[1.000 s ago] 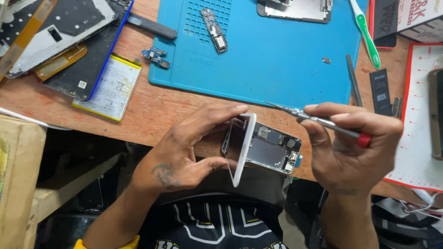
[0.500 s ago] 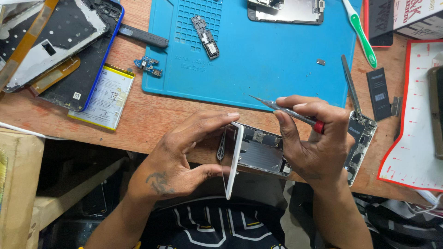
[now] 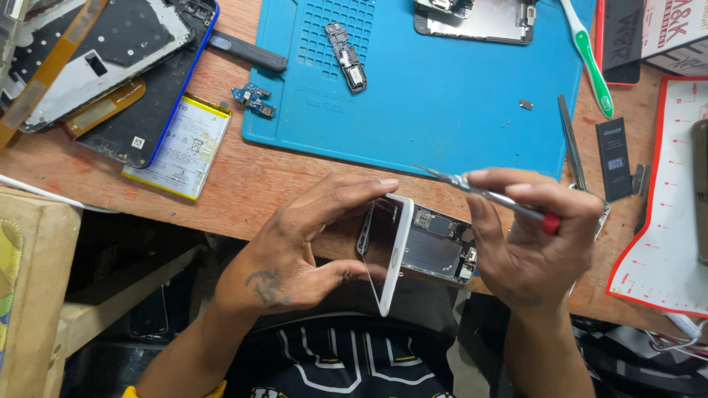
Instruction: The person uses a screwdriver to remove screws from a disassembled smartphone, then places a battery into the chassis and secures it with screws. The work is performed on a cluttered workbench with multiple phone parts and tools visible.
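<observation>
Holding an opened phone [image 3: 431, 247] just above the near edge of the tabletop [image 3: 280, 184], the person's left hand [image 3: 295, 250] grips its white screen panel [image 3: 392, 254], which stands up on edge like an open book cover. The right hand [image 3: 531, 243] is closed around the phone's other end, and its fingers also pinch a thin screwdriver [image 3: 490, 195] with a red end. To do this well, it seems best to keep the screen steady and not bend it back too far, so nothing inside tears. Farther back lies a blue mat [image 3: 442, 96] with small parts on it. A flat battery [image 3: 177, 147] and a green toothbrush [image 3: 590, 55] rest beyond.
</observation>
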